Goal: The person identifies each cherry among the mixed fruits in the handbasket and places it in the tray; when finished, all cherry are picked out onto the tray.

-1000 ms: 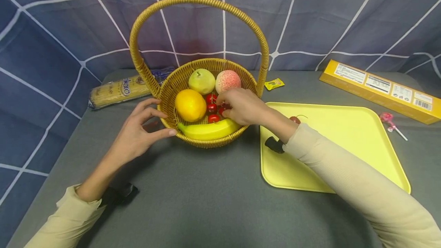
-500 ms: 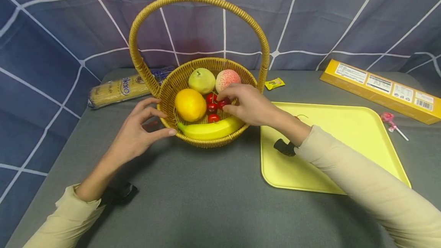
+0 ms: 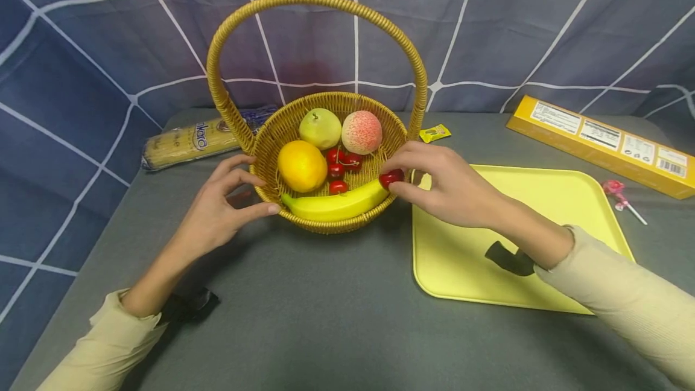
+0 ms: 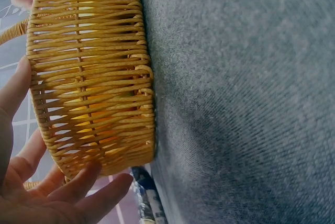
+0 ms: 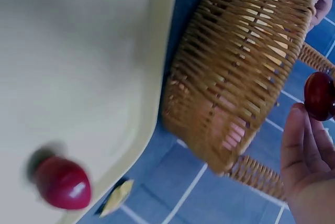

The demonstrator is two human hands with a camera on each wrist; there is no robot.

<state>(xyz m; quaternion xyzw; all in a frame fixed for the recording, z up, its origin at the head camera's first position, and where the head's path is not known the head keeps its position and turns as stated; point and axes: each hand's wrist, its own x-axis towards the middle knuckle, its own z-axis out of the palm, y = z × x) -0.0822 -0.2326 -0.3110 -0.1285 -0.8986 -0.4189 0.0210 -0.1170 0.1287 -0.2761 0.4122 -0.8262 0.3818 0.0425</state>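
1. Cherry (image 3: pixel 391 178): the right hand (image 3: pixel 453 192) pinches it between thumb and fingertips, just over the right-hand rim of the basket (image 3: pixel 331 222), between the basket's inside and the yellow tray (image 3: pixel 543 198). The right wrist view shows the same red fruit (image 5: pixel 319 96) at the fingertips, clear of the wicker.
2. The left hand (image 3: pixel 217 213) rests against the left wall of the basket, fingers spread and fairly straight, thumb at the front; in the left wrist view the fingers (image 4: pixel 78 187) lie along the weave, steadying it and curling round nothing.
3. Three more cherries (image 3: pixel 339 169) lie in the basket's middle, among an orange (image 3: pixel 301 165), a pear (image 3: pixel 320 127), a peach (image 3: pixel 361 131) and a banana (image 3: pixel 336 204) along the front.
4. One cherry lies already on the tray (image 5: pixel 63 182), seen only in the right wrist view; in the head view the right hand hides it.
5. Judgement: the step in hand appears to be carrying cherries one at a time from basket to tray. This one has been lifted but not yet set down.
6. The next move likely calls for a short carry rightward over the rim, lowering onto bare tray beside the first cherry, and a gentle release so that the round fruit does not roll.
7. Further out on the grey table (image 3: pixel 326 318) lie a spaghetti pack (image 3: pixel 190 140), a small yellow packet (image 3: pixel 434 133), a long yellow box (image 3: pixel 602 143) and a pink lollipop (image 3: pixel 619 195).
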